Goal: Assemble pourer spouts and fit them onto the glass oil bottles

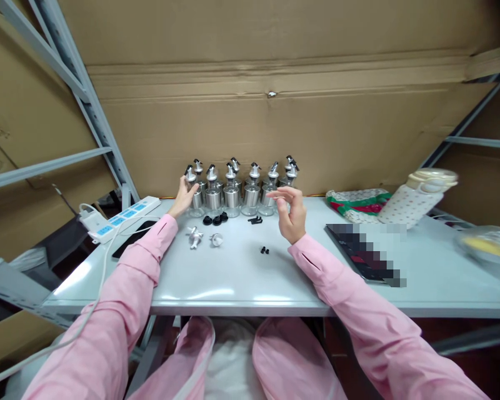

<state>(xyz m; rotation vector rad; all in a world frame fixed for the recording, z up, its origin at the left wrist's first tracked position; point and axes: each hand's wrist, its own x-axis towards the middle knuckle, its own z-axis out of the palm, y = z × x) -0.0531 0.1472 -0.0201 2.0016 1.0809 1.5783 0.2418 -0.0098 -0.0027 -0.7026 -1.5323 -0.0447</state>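
Observation:
Several glass oil bottles with steel sleeves and pourer spouts stand in two rows at the back of the table. My left hand [184,200] is around the leftmost oil bottle [196,201], with the thumb on its front and the fingers at its far left side. My right hand [292,215] is raised in front of the right-hand oil bottles [269,191], fingers bent and apart, nothing in it. Before the rows lie black stoppers [216,219], small black levers [255,220], two tiny black caps [265,250], metal pourer parts [195,237] and a round metal piece [216,240].
At the left are a power strip [127,216], a white cable [104,272] and a dark phone [135,239]. On the right lie a dark flat packet [358,255], a patterned cloth [354,204], a tilted white jug [416,197] and a blurred bowl [489,244]. Cardboard [275,128] walls the back.

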